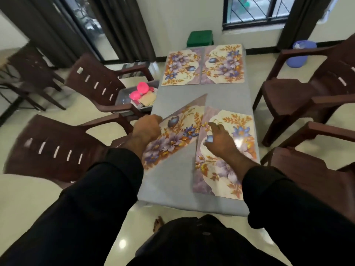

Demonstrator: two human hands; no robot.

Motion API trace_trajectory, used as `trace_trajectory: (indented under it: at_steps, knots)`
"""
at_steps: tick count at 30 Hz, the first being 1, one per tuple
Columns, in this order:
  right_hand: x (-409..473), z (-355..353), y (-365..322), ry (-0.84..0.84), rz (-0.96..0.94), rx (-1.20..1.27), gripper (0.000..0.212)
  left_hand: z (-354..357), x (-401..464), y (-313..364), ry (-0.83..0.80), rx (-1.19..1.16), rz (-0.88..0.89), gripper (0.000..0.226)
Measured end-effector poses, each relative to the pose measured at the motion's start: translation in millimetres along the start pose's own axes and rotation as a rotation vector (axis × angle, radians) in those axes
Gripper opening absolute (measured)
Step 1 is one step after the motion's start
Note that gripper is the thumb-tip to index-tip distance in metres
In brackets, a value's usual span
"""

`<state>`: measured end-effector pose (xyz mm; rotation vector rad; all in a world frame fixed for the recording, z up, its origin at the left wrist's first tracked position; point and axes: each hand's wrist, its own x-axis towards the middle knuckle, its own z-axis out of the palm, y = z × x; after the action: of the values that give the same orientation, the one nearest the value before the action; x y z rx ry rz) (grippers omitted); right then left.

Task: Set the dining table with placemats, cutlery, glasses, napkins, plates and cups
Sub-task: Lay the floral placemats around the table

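Flowery mats go down on our table (172,187).
Our left hand (147,128) pinches the tilted mat (172,135) by its edge; it looks thin and bendy. Right hand (221,139) presses flat on the near-right mat (238,129).

Left placemat's (172,135) near-left corner behind the left hand (147,127); tray (123,93) contents indistinct.

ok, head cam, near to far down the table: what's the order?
Near-right placemat under the right hand → tilted near-left placemat gripped by the left hand → bare grey tablecloth → far pair of placemats.
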<state>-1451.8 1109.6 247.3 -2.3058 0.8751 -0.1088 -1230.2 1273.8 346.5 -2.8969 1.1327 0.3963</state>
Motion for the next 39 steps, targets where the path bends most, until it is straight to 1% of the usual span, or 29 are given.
trace_trajectory:
  at_steps: [3, 5, 7, 8, 10, 12, 14, 16, 18, 21, 23, 25, 26, 27, 28, 29, 30, 32, 34, 35, 37, 39]
  knots:
    - [17, -21, -49, 0.104, -0.152, 0.002, 0.086, -8, -8, 2, 0.029, 0.017, 0.020, 0.034]
    - [23, -32, -69, 0.140, -0.210, -0.024, 0.088, -10, -16, 2, 0.097, 0.010, 0.027, 0.037]
    - [28, -38, -80, 0.171, -0.263, -0.087, 0.086, -14, -22, 1, 0.168, -0.038, 0.038, 0.039]
    - [30, -40, -82, 0.194, -0.292, -0.120, 0.081, -16, -23, 0, 0.202, -0.058, 0.048, 0.039]
    - [33, -44, -84, 0.270, -0.324, -0.181, 0.062, -21, -24, -1, 0.237, -0.069, 0.065, 0.038]
    - [32, -49, -84, 0.371, -0.355, -0.212, 0.041, -25, -23, -1, 0.185, -0.069, 0.071, 0.037]
    - [30, -52, -82, 0.415, -0.386, -0.253, 0.032, -24, -22, -1, 0.079, -0.063, 0.083, 0.034]
    - [27, -52, -77, 0.357, -0.371, -0.351, 0.027, -18, -23, 3, -0.005, -0.036, 0.072, 0.029]
    - [26, -50, -71, 0.299, -0.329, -0.447, 0.026, -11, -24, 4, -0.036, -0.005, 0.041, 0.026]
    - [26, -50, -67, 0.268, -0.289, -0.572, 0.028, 0, -22, 0, -0.062, 0.043, -0.007, 0.024]
    - [26, -52, -72, 0.244, -0.319, -0.669, 0.032, -1, -19, -3, -0.080, 0.037, -0.025, 0.024]
    - [27, -54, -82, 0.170, -0.373, -0.697, 0.036, -7, -17, -4, -0.096, 0.048, -0.009, 0.027]
    - [29, -53, -88, 0.113, -0.383, -0.669, 0.037, -11, -15, -4, -0.083, 0.081, 0.014, 0.026]
    - [30, -53, -95, 0.051, -0.361, -0.619, 0.037, -17, -14, -5, -0.034, 0.135, 0.045, 0.024]
    - [31, -54, -102, -0.007, -0.312, -0.556, 0.036, -21, -13, -7, 0.052, 0.188, 0.072, 0.022]
    - [33, -54, -107, -0.030, -0.261, -0.487, 0.035, -24, -10, -12, 0.157, 0.210, 0.091, 0.026]
    - [35, -54, -111, -0.011, -0.218, -0.406, 0.033, -26, -10, -17, 0.261, 0.194, 0.096, 0.037]
    - [36, -54, -115, 0.085, -0.141, -0.239, 0.030, -30, -12, -29, 0.409, 0.100, 0.071, 0.068]
    - [41, -49, -114, 0.148, -0.052, -0.093, 0.029, -33, -19, -40, 0.525, 0.063, 0.052, 0.086]
    - [43, -43, -113, 0.149, 0.000, -0.029, 0.029, -32, -23, -46, 0.577, 0.065, 0.039, 0.089]
    - [47, -27, -108, 0.144, 0.103, 0.087, 0.029, -27, -31, -61, 0.632, 0.054, -0.009, 0.083]
    - [51, -6, -101, 0.130, 0.206, 0.198, 0.029, -13, -34, -79, 0.563, 0.024, -0.060, 0.082]
